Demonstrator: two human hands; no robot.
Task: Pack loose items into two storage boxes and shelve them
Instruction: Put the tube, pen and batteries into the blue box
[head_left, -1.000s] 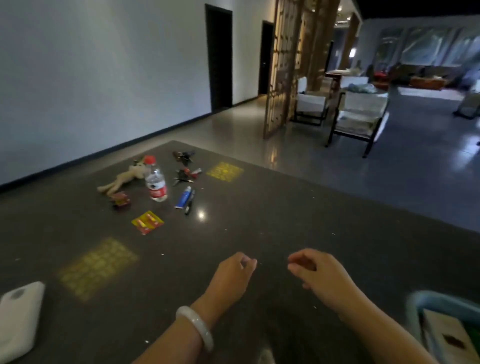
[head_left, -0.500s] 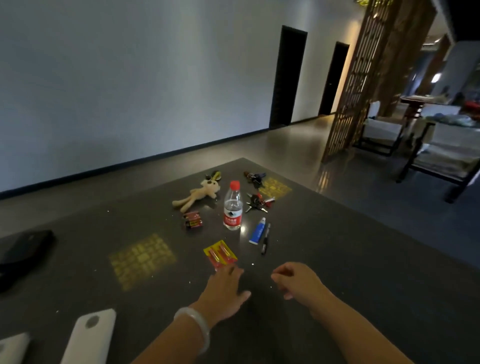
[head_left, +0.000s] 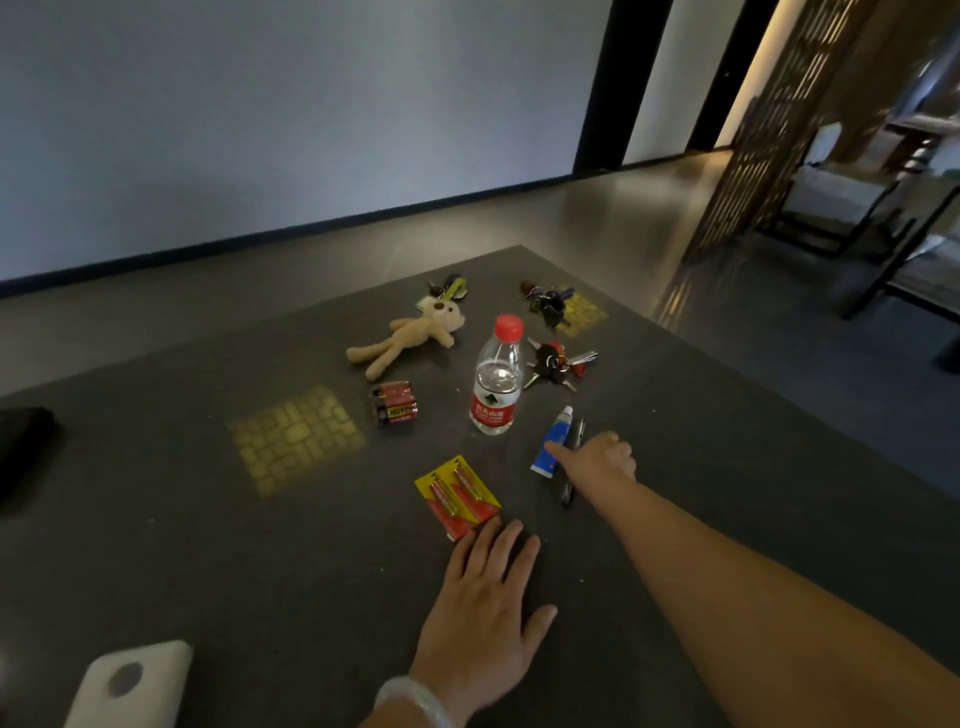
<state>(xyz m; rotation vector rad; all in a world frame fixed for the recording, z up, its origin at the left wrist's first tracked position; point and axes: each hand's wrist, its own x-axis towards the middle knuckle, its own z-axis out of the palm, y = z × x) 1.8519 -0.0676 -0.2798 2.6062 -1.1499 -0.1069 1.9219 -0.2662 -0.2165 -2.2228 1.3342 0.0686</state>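
Collection step: my right hand (head_left: 605, 460), fingers curling, unclosed, touches the small blue-and-white tube (head_left: 551, 446); left hand (head_left: 485, 613) flat, empty. Next: pinch firmly.

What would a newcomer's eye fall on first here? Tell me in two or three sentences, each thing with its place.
First the upright water bottle with its red cap, mid-table, ringed by a plush bear to its left and key bunches to its right. Next the right hand reaching onto the blue tube and dark pen beside it. The left hand lies flat, fingertips at the yellow battery card.
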